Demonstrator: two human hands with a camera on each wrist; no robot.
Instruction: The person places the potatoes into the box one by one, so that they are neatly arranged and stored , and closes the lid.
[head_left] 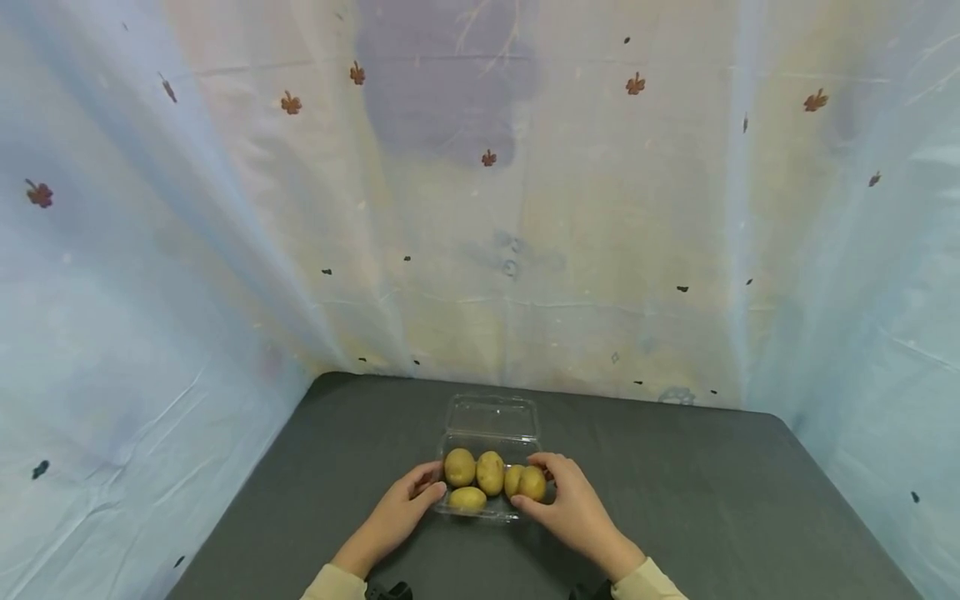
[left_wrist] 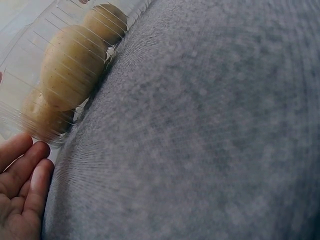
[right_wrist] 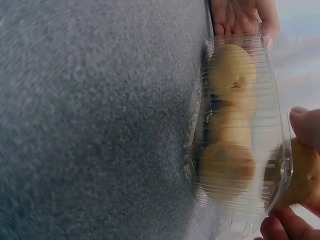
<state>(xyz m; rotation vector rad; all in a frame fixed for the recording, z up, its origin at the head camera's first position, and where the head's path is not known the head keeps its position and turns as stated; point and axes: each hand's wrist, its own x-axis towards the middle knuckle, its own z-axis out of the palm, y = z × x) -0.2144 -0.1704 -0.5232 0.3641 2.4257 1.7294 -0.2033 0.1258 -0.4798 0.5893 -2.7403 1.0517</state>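
Note:
A clear plastic clamshell box lies on the table with its lid folded back on the far side. Several potatoes sit inside it, and their skins show through the ribbed wall in both wrist views. My right hand pinches one potato between thumb and fingers at the box's right end, above the rim in the right wrist view. At the left end, my left hand holds the box, thumb by the rim and fingertips against the outer wall.
A dark grey cloth covers the table. Pale curtains printed with leaves stand behind it and along both sides. Black wrist cameras sit at the sleeves' ends.

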